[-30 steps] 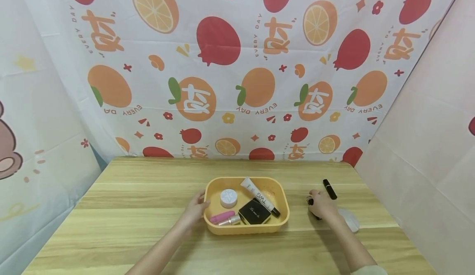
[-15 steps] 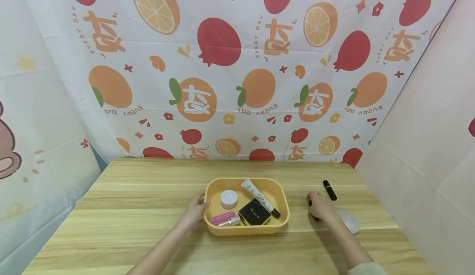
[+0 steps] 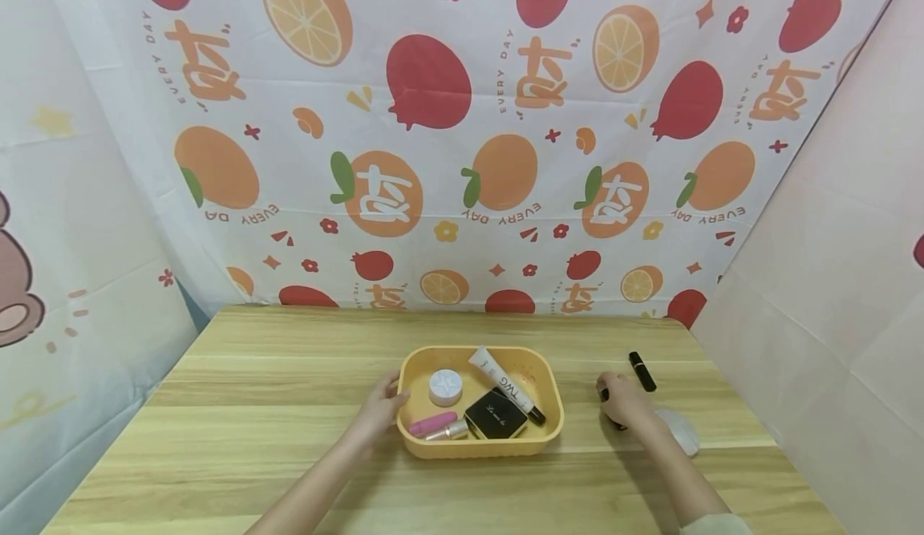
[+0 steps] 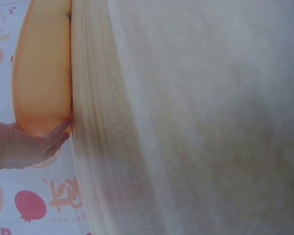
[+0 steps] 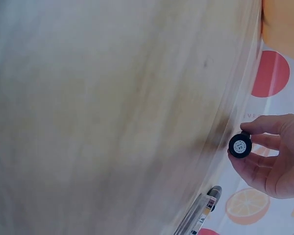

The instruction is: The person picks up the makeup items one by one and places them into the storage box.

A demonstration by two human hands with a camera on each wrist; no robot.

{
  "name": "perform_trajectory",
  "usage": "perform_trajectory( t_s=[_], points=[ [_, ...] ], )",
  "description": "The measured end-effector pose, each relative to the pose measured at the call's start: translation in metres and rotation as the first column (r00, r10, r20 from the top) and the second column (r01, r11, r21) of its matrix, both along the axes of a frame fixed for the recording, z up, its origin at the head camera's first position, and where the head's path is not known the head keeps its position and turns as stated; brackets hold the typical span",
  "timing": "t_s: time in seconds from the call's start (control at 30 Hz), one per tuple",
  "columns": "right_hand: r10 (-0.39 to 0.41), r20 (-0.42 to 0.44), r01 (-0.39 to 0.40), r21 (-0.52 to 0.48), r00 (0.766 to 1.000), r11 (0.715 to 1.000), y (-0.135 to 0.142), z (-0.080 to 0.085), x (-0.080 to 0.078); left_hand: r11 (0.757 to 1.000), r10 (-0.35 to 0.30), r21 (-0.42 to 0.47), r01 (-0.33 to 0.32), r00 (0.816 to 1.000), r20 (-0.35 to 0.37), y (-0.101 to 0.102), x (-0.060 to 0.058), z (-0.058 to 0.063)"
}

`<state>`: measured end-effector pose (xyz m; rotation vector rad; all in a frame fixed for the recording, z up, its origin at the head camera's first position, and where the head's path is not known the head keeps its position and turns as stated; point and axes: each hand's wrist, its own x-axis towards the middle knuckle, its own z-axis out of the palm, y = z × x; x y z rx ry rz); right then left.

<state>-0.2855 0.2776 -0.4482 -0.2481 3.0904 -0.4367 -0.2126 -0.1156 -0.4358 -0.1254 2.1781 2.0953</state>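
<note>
A yellow plastic basket (image 3: 476,450) stands mid-table. My left hand (image 3: 377,411) grips its left end, thumb at the rim and fingers along the outer wall. Inside lie a round white jar (image 3: 445,388), a pink tube (image 3: 433,423), a silver lipstick (image 3: 449,430), a black square compact (image 3: 495,415) and a white TWG squeeze tube (image 3: 501,376) with a black cap. To the right of the basket, my right hand (image 3: 626,400) pinches a black lipstick (image 5: 240,146) between thumb and fingers; its round end label faces the right wrist camera. In the head view the hand covers most of it.
Another black tube (image 3: 642,371) lies behind the right hand. A pale round, see-through case (image 3: 681,431) lies beside the right wrist, near the wooden table's (image 3: 289,374) right edge. Fruit-printed cloth (image 3: 447,198) hangs behind the table, with pale cloth at both sides.
The right hand has shifted slightly left, its fingers closing round the black lipstick and hiding more of it. The left hand and the basket stay in place.
</note>
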Motion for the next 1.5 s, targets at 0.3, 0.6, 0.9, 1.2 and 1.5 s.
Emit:
perform_trajectory(
  t_s=[0.3,0.6,0.9,1.2,1.5],
  points=[
    [0.017,-0.083,-0.02,-0.027,0.996,0.999,-0.005,0.006,0.0,1.0,0.002,0.004,-0.002,1.0,0.012,0.0,0.0,0.0],
    [0.027,-0.103,-0.031,-0.03,0.994,0.999,-0.013,0.021,0.004,1.0,0.004,-0.008,-0.004,1.0,0.009,-0.001,-0.001,0.001],
    [0.02,-0.098,-0.021,-0.017,0.995,1.0,-0.024,0.039,0.011,1.0,-0.007,-0.017,0.007,1.0,0.005,-0.001,0.0,0.002],
    [0.02,-0.083,-0.023,-0.032,0.996,0.999,-0.035,0.05,0.017,1.0,-0.002,-0.005,0.003,1.0,0.004,-0.001,0.0,0.0],
    [0.034,-0.106,-0.037,-0.028,0.994,0.999,-0.041,0.054,0.022,1.0,-0.001,-0.001,0.001,1.0,0.006,0.0,0.001,0.0]
  ],
)
